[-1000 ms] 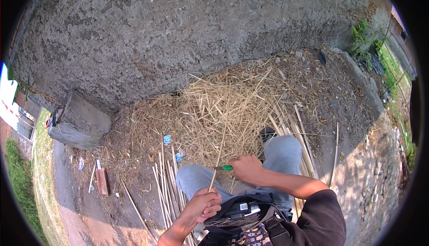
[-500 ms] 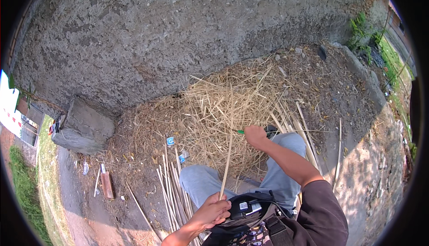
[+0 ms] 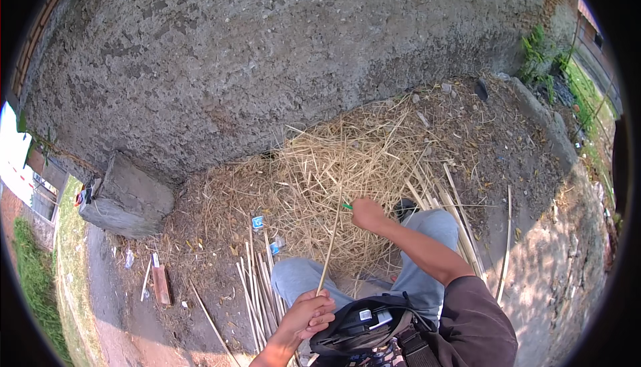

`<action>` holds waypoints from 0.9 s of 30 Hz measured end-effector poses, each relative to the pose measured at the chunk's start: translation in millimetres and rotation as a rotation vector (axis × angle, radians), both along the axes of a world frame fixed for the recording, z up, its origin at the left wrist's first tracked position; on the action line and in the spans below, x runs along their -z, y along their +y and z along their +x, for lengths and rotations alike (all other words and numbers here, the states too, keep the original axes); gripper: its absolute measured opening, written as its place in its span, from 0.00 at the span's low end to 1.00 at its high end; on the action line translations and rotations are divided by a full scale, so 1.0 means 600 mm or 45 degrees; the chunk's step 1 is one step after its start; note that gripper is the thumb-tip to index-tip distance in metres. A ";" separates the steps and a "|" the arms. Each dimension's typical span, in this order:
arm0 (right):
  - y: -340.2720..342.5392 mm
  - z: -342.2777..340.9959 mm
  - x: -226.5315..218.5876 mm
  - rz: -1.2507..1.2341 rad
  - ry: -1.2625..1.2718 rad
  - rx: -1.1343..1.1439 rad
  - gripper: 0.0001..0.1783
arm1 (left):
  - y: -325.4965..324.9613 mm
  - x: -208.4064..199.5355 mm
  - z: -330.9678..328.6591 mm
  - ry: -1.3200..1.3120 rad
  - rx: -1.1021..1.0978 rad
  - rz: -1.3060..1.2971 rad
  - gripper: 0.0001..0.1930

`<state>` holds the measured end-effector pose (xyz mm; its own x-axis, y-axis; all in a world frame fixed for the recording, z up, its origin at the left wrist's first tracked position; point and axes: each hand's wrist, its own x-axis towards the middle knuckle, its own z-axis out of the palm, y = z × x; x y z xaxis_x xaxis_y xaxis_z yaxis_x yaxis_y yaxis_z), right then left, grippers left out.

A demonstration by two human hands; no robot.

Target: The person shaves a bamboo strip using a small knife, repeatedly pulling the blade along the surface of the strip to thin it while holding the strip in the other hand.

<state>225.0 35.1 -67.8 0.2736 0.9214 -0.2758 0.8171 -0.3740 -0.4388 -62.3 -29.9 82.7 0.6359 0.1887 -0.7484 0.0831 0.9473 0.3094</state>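
My left hand [image 3: 308,315] is closed round the near end of a long, thin bamboo strip [image 3: 330,243], close to my waist. The strip runs away from me over the heap of pale shavings [image 3: 380,157]. In my right hand [image 3: 368,214], fingers closed, is a green-handled tool [image 3: 347,206], its green part reaching the strip's edge. Most of that tool is hidden by the hand, and I cannot make out a blade. Both hands are between and above my bent knees.
Bundles of bamboo strips lie left [image 3: 257,287] and right [image 3: 461,217] of my legs. A rough wall [image 3: 267,53] rises behind the heap. At left are a concrete block [image 3: 130,193] and a reddish-brown piece [image 3: 161,284]. A blue packet [image 3: 258,223] lies nearby.
My right hand has moved left and slightly nearer to me along the strip with the green-handled tool. My left hand has shifted a little left and down, still gripping the strip.
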 end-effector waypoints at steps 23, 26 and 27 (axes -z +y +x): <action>-0.052 -0.034 -0.022 0.223 -0.291 -0.224 0.08 | -0.013 -0.007 0.016 0.133 0.124 0.135 0.08; -0.021 -0.008 -0.005 0.125 -0.311 -0.264 0.08 | -0.009 0.001 0.017 0.141 0.142 0.113 0.08; -0.009 -0.002 0.000 0.145 -0.333 -0.226 0.08 | -0.009 -0.005 0.017 0.120 0.110 0.092 0.08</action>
<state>223.7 29.8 -67.8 0.1544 0.9819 -0.1097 0.9555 -0.1766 -0.2363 -52.0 -35.5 86.0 0.5794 0.1919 -0.7921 0.1952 0.9109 0.3634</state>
